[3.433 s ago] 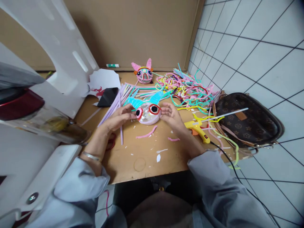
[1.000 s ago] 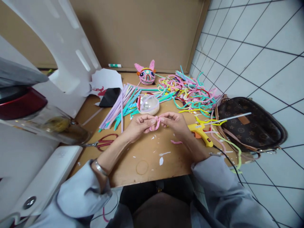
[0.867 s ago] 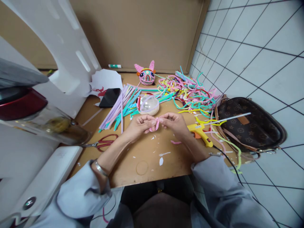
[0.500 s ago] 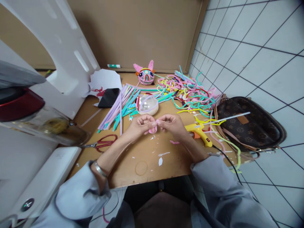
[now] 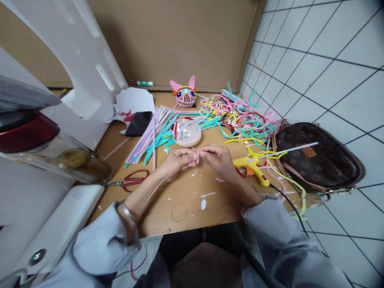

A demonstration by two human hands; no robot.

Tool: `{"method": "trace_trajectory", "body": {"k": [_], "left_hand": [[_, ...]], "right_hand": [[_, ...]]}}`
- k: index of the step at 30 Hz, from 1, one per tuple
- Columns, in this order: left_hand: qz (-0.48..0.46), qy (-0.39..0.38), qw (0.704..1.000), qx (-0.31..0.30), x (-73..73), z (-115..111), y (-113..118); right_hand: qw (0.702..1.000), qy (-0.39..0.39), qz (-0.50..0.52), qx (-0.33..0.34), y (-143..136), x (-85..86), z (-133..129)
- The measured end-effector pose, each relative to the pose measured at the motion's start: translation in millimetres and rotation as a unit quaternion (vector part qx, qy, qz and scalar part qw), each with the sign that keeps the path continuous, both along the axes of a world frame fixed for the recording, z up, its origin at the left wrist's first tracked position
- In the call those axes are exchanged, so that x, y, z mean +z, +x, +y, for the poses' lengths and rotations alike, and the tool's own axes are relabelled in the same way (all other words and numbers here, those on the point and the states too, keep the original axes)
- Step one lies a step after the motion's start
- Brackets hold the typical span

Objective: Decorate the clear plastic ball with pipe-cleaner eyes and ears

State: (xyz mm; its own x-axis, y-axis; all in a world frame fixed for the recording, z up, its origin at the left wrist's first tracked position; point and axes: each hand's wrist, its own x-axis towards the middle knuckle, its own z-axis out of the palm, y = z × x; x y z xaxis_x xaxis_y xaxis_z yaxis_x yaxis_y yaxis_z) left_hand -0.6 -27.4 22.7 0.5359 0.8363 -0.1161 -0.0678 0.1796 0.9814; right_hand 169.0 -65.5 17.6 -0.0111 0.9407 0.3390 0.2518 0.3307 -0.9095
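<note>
A short pink pipe cleaner (image 5: 194,161), bent into a small loop, is pinched between my two hands over the middle of the table. My left hand (image 5: 177,162) is closed on its left side, thumb against fingers. From the right, my right hand (image 5: 217,159) grips the other side with thumb and forefinger. Just beyond my fingers rests a clear plastic ball (image 5: 187,134) with red and lilac strips on it. A yellow hot glue gun (image 5: 251,165) lies right of my right hand, and red-handled scissors (image 5: 132,181) lie left of my left wrist.
Lilac and teal pipe cleaners (image 5: 150,138) lie in a bundle, with a tangled coloured pile (image 5: 240,114) to the right. Behind sits a decorated pink-eared ball (image 5: 185,96). A phone (image 5: 138,124), a brown handbag (image 5: 318,156) and a lidded jug (image 5: 72,160) flank the work area.
My fingers have shifted slightly around the pink loop, and less of it shows below them. My right fingers are straighter. The view has moved a little; other objects stay put.
</note>
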Motion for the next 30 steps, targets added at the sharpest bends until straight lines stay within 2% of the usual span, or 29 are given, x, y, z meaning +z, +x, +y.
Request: {"method": "trace_trajectory", "body": {"k": [3,7,9,11,15,17,22,27,30], "left_hand": [[-0.003,-0.002,1.0,-0.006,2.7,-1.0,0.0],[-0.01,-0.005,1.0,-0.011,2.7,-1.9,0.5],[-0.015,-0.002,1.0,-0.013,1.2,-1.7,0.5],[-0.015,0.002,1.0,-0.015,-0.2,-1.2,0.3],[-0.014,0.011,1.0,-0.023,-0.8,-0.8,0.0],[-0.023,0.013,0.999,-0.031,-0.7,-1.3,0.4],[-0.059,0.004,0.997,-0.048,-2.6,-4.8,1.9],[-0.046,-0.002,0.999,0.025,-3.3,-6.8,3.6],[-0.031,0.011,0.998,0.044,-1.1,-8.1,5.2]], "right_hand": [[0.999,-0.011,0.016,-0.049,4.5,4.3,0.1],[0.984,0.001,0.044,-0.174,18.4,11.4,5.6],[0.98,0.015,0.044,-0.196,22.6,13.3,9.0],[0.986,0.026,0.032,-0.16,22.1,13.7,10.3],[1.0,-0.002,0.01,0.015,12.9,11.4,6.4],[0.998,-0.015,0.017,0.057,9.3,8.9,4.6],[0.998,-0.017,0.045,0.036,6.2,4.5,4.0],[0.998,0.03,-0.038,-0.039,-0.4,7.9,0.1],[0.996,0.042,-0.041,-0.063,-3.8,8.2,-1.5]]}}
